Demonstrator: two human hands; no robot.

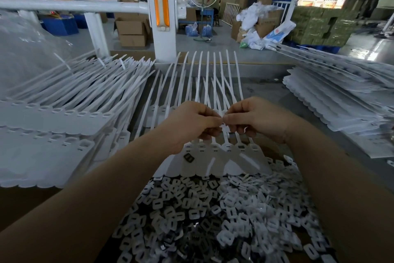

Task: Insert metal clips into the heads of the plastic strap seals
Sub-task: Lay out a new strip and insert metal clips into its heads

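A joined sheet of white plastic strap seals point(226, 156) lies in front of me, heads toward me and tails pointing away. My left hand point(191, 122) and my right hand point(258, 117) meet fingertip to fingertip just above the seal heads, both with fingers curled, pinching something small between them that I cannot make out. One dark metal clip point(188, 157) lies loose on the sheet near its left side. A slot in one head point(241, 147) looks dark. A big pile of small slotted clips point(213, 215) fills the space between my forearms.
Stacks of seal sheets point(55, 117) lie at the left, and more stacks point(345, 100) at the right. A white post with an orange reflector point(161, 13) and a white rail point(70, 5) stand behind the table. Cartons and bags fill the workshop floor beyond.
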